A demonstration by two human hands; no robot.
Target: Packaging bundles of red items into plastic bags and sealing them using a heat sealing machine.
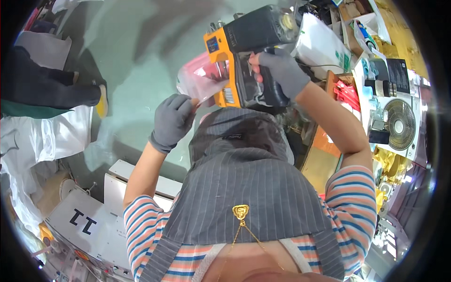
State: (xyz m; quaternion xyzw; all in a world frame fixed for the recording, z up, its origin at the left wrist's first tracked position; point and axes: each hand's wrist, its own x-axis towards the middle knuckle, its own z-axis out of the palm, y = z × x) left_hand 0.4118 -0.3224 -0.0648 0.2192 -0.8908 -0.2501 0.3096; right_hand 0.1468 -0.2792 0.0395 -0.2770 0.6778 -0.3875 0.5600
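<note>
In the head view's upper centre, the right hand (pixel 284 70) is gripping, curled, an orange-and-black machine (pixel 234 58); the left hand (pixel 174 120) is pinching a pinkish bag (pixel 199 75), contents unclear. At upper right, a box (pixel 332 81) is holding red pieces (pixel 346 95).

The handheld machine (pixel 242 61) hangs above the floor, between twelve and one o'clock from the middle of the view. Its frame is orange with a dark panel on the upper front; a long black housing points between two and three o'clock, ending in a pale round part. On its nine o'clock side, a crumpled clear-and-pink plastic bag (pixel 199 75) bulges outward, one corner pulled taut toward six o'clock.
</note>
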